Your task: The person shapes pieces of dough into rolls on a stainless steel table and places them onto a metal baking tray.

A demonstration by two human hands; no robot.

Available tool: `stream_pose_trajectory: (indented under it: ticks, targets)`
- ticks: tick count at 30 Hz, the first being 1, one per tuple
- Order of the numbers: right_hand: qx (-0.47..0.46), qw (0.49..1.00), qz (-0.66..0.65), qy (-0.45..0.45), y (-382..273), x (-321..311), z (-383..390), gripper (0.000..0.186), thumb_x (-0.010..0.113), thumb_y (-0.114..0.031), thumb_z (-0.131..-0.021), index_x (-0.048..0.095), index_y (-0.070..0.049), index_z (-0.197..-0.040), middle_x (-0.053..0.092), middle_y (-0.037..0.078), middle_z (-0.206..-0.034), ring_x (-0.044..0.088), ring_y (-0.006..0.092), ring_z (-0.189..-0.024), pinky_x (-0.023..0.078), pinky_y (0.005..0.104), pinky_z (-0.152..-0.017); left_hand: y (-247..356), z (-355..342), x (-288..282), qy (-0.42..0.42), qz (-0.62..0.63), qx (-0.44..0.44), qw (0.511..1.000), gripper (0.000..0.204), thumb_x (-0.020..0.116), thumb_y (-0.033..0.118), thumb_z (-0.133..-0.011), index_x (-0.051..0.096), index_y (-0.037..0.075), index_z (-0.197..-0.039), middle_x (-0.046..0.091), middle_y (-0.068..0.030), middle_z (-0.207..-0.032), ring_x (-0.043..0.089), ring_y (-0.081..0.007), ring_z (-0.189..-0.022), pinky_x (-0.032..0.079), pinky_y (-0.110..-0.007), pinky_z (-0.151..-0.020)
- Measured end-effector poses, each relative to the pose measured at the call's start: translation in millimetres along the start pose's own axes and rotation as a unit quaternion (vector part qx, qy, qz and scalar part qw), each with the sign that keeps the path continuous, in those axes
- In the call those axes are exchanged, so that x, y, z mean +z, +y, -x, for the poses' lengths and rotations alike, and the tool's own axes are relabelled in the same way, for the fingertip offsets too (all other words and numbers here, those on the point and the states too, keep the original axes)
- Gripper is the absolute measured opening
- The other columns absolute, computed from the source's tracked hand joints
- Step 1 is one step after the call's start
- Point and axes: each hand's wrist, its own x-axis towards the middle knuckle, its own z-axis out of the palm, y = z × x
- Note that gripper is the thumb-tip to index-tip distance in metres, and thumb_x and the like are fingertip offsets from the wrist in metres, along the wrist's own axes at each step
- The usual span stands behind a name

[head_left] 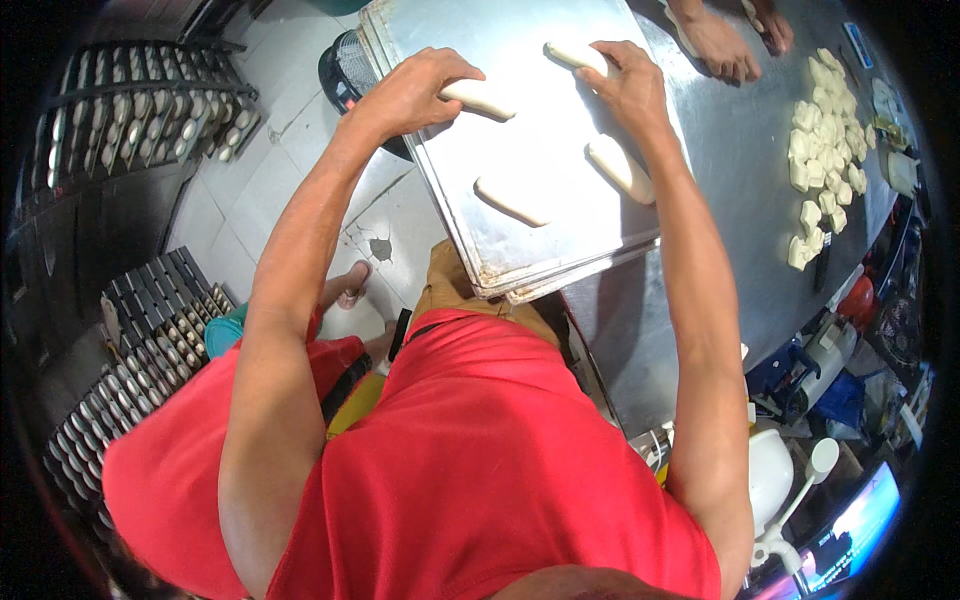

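Observation:
My left hand (425,88) is closed on one end of a pale, elongated dough roll (482,98), at the left side of a metal baking tray (450,215). With its fingers round the end of another dough roll (572,54), my right hand (636,85) is at the tray's far right side. Nearer me on the same tray lie two more dough rolls, one at the left (512,201) and one at the right (621,168), beside my right forearm. More trays are stacked beneath this one.
A co-worker's hands (722,45) rest over the metal table (640,330) at the far right. Several small dough pieces (825,125) lie along its right side. Racks of dough-laden trays (150,110) stand at the left. A fan (350,75) is beyond the trays' left edge; another red-clad person (180,470) is close on my left.

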Motion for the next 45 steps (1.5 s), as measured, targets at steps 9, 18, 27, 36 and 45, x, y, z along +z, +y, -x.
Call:
stream_pose_trajectory:
  ticks: [9,18,27,36,45]
  targets:
    - [0.049,0.965,0.154,0.208,87,-106,97,0.055,0.08,-0.028,-0.083,0.064,-0.006,-0.13,0.066,0.018,-0.128,0.058,0.0398,-0.121,0.044,0.0488,-0.108,8,41,-6,0.081,-0.005,0.02,0.996,0.078,0.084,0.007,-0.073,0.056,0.011,-0.145,0.055,-0.0151,-0.149,0.048,-0.0351,-0.14,0.037,-0.044,-0.118]
    - [0.49,0.789,0.256,0.27,291,-242,213,0.103,0.077,-0.042,-0.079,0.024,0.006,-0.154,0.039,0.03,-0.153,0.032,0.0469,-0.147,0.036,0.0522,-0.118,65,67,-3,0.086,0.027,0.014,0.996,0.057,0.076,-0.003,-0.081,0.062,0.003,-0.136,0.061,-0.017,-0.14,0.057,-0.0328,-0.132,0.043,-0.041,-0.111]
    - [0.461,0.796,0.098,0.38,323,-289,248,0.038,0.07,-0.027,-0.089,0.07,-0.006,-0.121,0.075,0.013,-0.113,0.071,0.026,-0.1,0.054,0.0387,-0.09,169,62,7,0.113,0.104,0.123,0.98,0.042,0.081,0.003,-0.079,0.07,0.005,-0.12,0.071,-0.0129,-0.12,0.067,-0.031,-0.112,0.052,-0.04,-0.099]
    - [0.138,0.976,0.117,0.116,37,-127,360,0.06,0.074,-0.013,-0.083,0.052,-0.002,-0.138,0.057,0.023,-0.133,0.048,0.0432,-0.131,0.039,0.0496,-0.112,319,-2,216,-0.027,0.149,0.319,0.936,0.069,0.075,0.014,-0.079,0.052,0.007,-0.143,0.051,-0.0181,-0.147,0.047,-0.0364,-0.137,0.042,-0.054,-0.109]
    - [0.363,0.928,-0.048,0.07,36,-166,385,0.05,0.079,-0.02,-0.082,0.062,0.0,-0.125,0.066,0.021,-0.12,0.063,0.0376,-0.109,0.05,0.0452,-0.096,335,-68,243,-0.146,0.049,0.368,0.917,0.038,0.084,0.025,-0.075,0.072,0.006,-0.107,0.066,-0.0127,-0.111,0.065,-0.0349,-0.107,0.053,-0.046,-0.087]
